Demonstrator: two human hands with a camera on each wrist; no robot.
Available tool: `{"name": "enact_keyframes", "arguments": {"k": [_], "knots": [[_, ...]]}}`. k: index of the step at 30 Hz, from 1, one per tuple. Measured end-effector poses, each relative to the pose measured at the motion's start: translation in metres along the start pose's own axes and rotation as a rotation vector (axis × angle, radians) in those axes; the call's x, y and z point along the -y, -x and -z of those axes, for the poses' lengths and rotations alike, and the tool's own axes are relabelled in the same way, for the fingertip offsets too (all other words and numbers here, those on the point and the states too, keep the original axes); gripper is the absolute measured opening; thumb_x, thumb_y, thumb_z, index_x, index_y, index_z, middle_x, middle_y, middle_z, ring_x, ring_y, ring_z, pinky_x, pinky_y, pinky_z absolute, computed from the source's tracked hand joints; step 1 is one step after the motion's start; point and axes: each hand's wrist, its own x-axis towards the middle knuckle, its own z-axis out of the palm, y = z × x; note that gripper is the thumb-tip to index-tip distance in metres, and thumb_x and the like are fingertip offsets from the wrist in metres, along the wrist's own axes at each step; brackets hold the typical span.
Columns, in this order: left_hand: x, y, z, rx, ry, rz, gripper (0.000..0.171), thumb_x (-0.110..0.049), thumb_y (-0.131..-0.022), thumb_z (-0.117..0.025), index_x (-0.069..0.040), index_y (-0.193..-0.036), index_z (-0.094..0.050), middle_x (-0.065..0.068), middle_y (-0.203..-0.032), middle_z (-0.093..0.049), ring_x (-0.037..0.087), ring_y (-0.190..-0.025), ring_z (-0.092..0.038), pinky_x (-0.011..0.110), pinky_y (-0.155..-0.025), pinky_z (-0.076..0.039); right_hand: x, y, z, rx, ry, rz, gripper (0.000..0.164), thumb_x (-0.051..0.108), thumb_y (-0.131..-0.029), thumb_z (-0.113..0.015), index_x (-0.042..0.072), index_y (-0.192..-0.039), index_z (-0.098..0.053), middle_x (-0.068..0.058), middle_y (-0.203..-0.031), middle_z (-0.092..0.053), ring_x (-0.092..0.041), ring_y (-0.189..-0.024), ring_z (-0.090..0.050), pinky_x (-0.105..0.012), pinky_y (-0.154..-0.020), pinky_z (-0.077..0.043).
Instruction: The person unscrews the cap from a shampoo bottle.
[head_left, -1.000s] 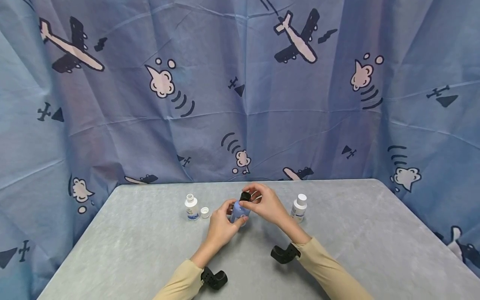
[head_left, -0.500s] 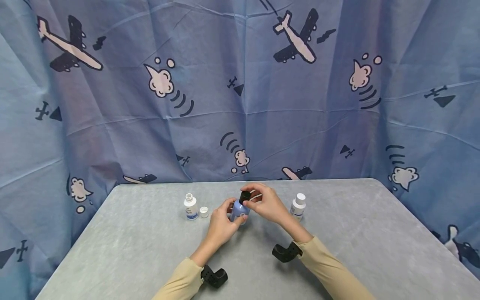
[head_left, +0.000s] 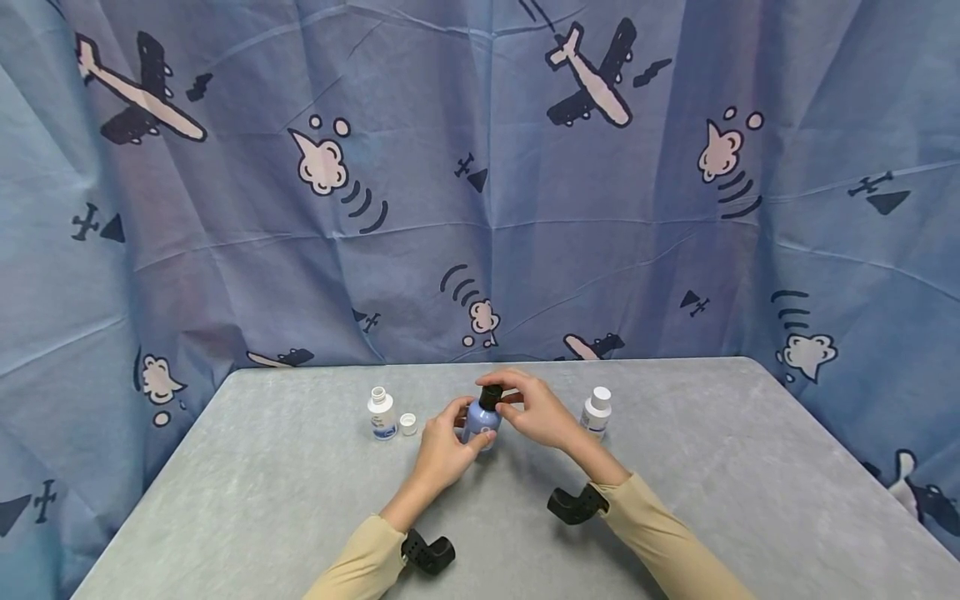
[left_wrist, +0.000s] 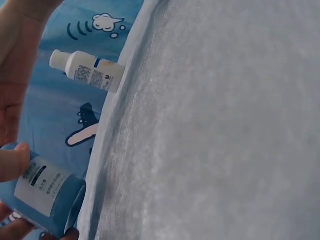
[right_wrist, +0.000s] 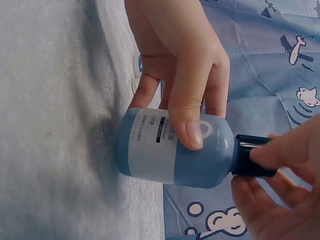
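Observation:
My left hand grips the body of a blue bottle with a white label, thumb across its front. The bottle stands nearly upright at mid-table, its base close over the tabletop in the right wrist view. A black cap sits at the bottle's neck. Around that cap, the thumb and fingers of my right hand pinch from the right and above. The left wrist view catches the lower half of the blue bottle, with the cap out of frame.
Left of the hands stands an uncapped white bottle, and a small white cap lies beside it. A capped white bottle stands behind the right forearm. The grey table ends at a blue airplane-print curtain.
The right fingers have shifted round the black cap, the thumb moving slightly to the right. The blue bottle has straightened a little while the left hand keeps its grip.

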Motion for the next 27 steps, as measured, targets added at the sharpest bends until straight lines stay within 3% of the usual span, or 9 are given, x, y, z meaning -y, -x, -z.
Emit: {"name": "enact_keyframes", "arguments": {"k": [6,13,20,27], "knots": [[0.0,-0.001,-0.002,-0.062,-0.003,0.014,0.053,-0.024,-0.072,-0.083,-0.003,-0.117,-0.062,0.014,-0.094,-0.072,0.023,-0.082,-0.068,0.028,-0.068,-0.053,0.004,0.0,-0.003,-0.084,0.011,-0.127,0.046,0.011,-0.086,-0.07,0.006,-0.13,-0.056,-0.018,-0.123,-0.061,-0.031,-0.101,-0.065,-0.037,-0.086,-0.056],[-0.001,-0.001,-0.003,-0.133,-0.056,-0.002,0.053,-0.025,-0.067,-0.085,-0.007,-0.112,-0.065,0.009,-0.091,-0.073,0.02,-0.082,-0.068,0.026,-0.065,-0.052,0.01,-0.002,-0.005,-0.154,0.061,-0.231,0.039,0.019,-0.081,-0.076,0.009,-0.116,-0.063,-0.011,-0.106,-0.065,-0.02,-0.087,-0.064,-0.03,-0.073,-0.056],[0.0,0.0,-0.003,-0.147,-0.058,0.029,0.051,-0.024,-0.066,-0.086,-0.01,-0.111,-0.066,0.008,-0.092,-0.074,0.02,-0.084,-0.069,0.028,-0.068,-0.051,0.01,-0.002,-0.005,-0.151,0.056,-0.198,0.033,0.012,-0.079,-0.077,0.007,-0.11,-0.066,-0.011,-0.105,-0.067,-0.021,-0.085,-0.067,-0.028,-0.069,-0.056],[-0.001,0.003,-0.003,-0.122,-0.044,0.042,0.051,-0.025,-0.068,-0.084,-0.007,-0.112,-0.065,0.011,-0.092,-0.073,0.022,-0.084,-0.068,0.025,-0.067,-0.051,0.007,0.0,-0.003,-0.092,0.003,-0.12,0.034,0.003,-0.082,-0.071,0.002,-0.115,-0.066,-0.017,-0.113,-0.066,-0.028,-0.093,-0.068,-0.035,-0.079,-0.057]]}}
